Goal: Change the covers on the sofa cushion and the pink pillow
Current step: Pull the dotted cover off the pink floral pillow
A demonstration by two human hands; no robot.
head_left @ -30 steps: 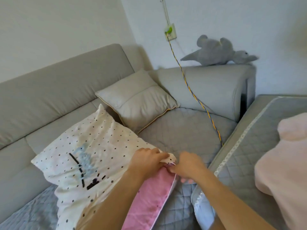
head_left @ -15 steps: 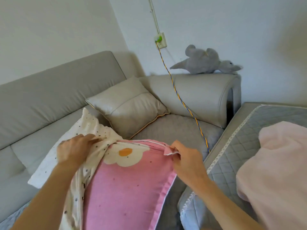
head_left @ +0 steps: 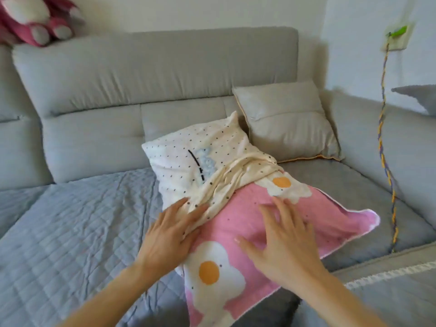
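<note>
A pink pillow (head_left: pixel 330 215) with fried-egg prints lies on the sofa seat, its near half bare. A cream cover with black dots (head_left: pixel 188 159) is bunched back over its far half. My left hand (head_left: pixel 169 232) lies flat with straight fingers on the bunched edge of the dotted cover. My right hand (head_left: pixel 280 239) rests spread and flat on the pink surface. A beige sofa cushion (head_left: pixel 287 123) leans in the corner behind the pillow, untouched.
The grey sofa (head_left: pixel 153 72) has a quilted blue-grey throw (head_left: pixel 70 232) over its seat. A pink plush toy (head_left: pixel 35 17) sits on the backrest at top left. A braided cable (head_left: pixel 384 147) hangs from a wall socket (head_left: pixel 398 38) at right.
The view swung left. Both hands let go of the cover's edge and now lie flat on the pillow. The dotted cover sits pushed back over the far half.
</note>
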